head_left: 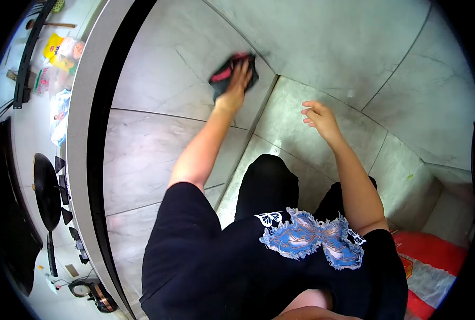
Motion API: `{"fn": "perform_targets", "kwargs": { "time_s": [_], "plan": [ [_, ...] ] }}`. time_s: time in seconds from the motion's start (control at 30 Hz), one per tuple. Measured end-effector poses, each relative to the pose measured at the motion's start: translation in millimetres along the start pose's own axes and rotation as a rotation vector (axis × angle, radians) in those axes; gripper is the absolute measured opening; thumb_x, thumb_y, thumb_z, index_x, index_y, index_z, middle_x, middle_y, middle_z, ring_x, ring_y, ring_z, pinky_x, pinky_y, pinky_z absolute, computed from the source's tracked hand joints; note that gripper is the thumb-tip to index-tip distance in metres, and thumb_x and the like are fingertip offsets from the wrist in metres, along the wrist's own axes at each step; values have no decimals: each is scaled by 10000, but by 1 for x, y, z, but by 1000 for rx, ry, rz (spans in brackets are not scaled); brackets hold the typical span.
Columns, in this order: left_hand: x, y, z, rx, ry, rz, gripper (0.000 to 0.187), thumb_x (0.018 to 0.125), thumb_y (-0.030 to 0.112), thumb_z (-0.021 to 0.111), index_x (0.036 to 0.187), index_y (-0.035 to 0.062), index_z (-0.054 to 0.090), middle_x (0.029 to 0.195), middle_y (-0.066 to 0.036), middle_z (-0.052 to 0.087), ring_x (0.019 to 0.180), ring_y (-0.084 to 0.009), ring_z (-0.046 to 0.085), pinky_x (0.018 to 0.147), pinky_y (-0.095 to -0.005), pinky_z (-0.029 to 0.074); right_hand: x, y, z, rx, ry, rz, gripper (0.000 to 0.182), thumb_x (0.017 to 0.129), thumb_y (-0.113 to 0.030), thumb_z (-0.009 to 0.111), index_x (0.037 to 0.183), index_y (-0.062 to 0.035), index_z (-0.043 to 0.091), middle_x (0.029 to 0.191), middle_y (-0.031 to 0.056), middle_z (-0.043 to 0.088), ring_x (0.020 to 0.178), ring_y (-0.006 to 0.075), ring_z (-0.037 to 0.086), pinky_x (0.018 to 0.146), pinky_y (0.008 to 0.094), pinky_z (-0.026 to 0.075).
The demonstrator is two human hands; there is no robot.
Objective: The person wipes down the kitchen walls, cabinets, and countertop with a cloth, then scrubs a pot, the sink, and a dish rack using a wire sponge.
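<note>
My left hand (238, 84) presses a dark cloth with pinkish-red stripes (222, 76) flat against the grey marbled tile panel (157, 58), close to the corner. Its fingers lie stretched over the cloth, and both are slightly blurred. Nothing is in my right hand (321, 121), which hangs in the air above the tiled floor (288, 114) with its fingers loosely bent and apart.
Left of the panel runs a grey countertop edge (80, 117) with a dark gap beneath. Beyond it are a black frying pan (46, 192) and several packages (61, 56). A red and clear plastic bag (434, 253) lies at lower right, beside my body.
</note>
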State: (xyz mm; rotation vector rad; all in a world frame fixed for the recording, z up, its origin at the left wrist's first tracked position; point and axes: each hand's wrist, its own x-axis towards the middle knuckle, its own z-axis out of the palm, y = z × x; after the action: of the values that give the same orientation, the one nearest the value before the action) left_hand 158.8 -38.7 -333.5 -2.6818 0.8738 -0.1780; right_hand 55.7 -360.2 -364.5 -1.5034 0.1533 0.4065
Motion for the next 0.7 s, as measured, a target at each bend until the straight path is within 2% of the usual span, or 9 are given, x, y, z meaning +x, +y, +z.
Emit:
{"fn": "perform_targets", "kwargs": {
  "time_s": [0.07,0.2,0.23,0.27,0.3,0.37,0.43,0.5,0.7],
  "plan": [
    [-54,25,13,233,-52,-19,688,862,157,500,1544,122,417,1631,-95,323,1520,-309,255,1235,-504,194,2,9,-4,-97,-29,-1,415,913,-227,584,1285,-50,627,1069,108,720,899,183,693,806,309,515],
    [-112,31,-49,-244,-108,-278,759,803,-7,579,1536,97,411,1589,-151,362,1503,-345,267,1242,-530,192,4,10,-15,-199,12,-23,424,892,-220,590,1278,-52,631,1031,105,725,870,182,685,802,321,510],
    [-120,15,-65,-81,-5,-257,769,810,16,610,1543,115,399,1549,-148,400,1469,-347,312,1229,-579,192,3,8,-18,-193,21,-31,422,889,-218,589,1274,-49,632,1021,103,725,865,184,684,803,326,509],
    [-120,4,-93,114,73,-295,988,678,145,822,1560,191,379,1497,-120,436,1445,-359,333,1215,-616,207,1,6,-22,-187,31,-36,421,887,-216,589,1269,-47,634,1012,101,725,859,185,683,803,331,507],
    [-97,8,-155,165,-7,-437,1000,644,162,849,1544,218,417,1477,-91,457,1423,-341,367,1189,-626,241,-2,4,-25,-187,40,-29,421,887,-216,589,1269,-47,634,1012,101,725,859,185,683,803,331,507],
    [-60,-3,-205,427,136,-558,973,670,239,848,1543,297,424,1445,-64,494,1416,-324,381,1175,-632,228,-3,0,-25,-192,24,-45,413,884,-220,590,1249,-34,641,983,105,724,851,181,680,792,331,506],
    [-16,-21,-219,643,334,-585,860,769,408,755,1552,320,410,1556,-36,429,1437,-317,365,1161,-612,217,-2,0,-24,-198,9,-32,409,882,-222,593,1238,-29,645,970,110,722,848,182,679,784,334,507],
    [26,-32,-207,620,462,-506,828,800,387,727,1554,269,408,1598,-65,371,1452,-342,333,1164,-626,205,-1,-1,-21,-205,0,-21,405,879,-223,596,1227,-24,649,957,115,721,845,182,679,776,336,508],
    [51,-13,-48,290,164,-166,739,839,90,587,1548,66,379,1638,-138,270,1522,-367,205,1216,-631,136,5,7,-14,-244,-58,-46,394,876,-205,594,1218,-19,656,940,131,722,838,197,685,750,343,513]
  ]
}}
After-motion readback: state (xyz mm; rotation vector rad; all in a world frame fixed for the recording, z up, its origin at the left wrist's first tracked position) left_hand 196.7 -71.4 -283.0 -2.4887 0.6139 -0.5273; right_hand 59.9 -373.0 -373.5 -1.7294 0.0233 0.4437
